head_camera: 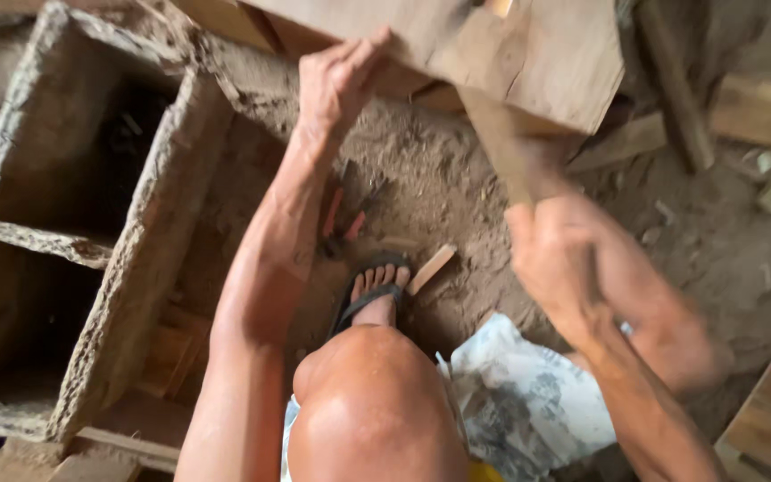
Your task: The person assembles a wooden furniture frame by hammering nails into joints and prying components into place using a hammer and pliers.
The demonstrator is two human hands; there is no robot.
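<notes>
We see the left hand [336,80] pressed flat, fingers spread, on the wooden board [528,54], probably steadying it. Just below the board, the right hand [555,259] is closed around a wooden handle [503,147] (blurred, its head hidden).

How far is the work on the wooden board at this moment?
Done: cannot tell; offcuts lie on the dirt. In hand: the left hand steadies the wooden board, and the right hand grips a blurred wooden handle against it. Left: the board shows no finished shape.

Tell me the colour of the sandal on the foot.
The strapped sandal is black, seen in the head view.
</notes>
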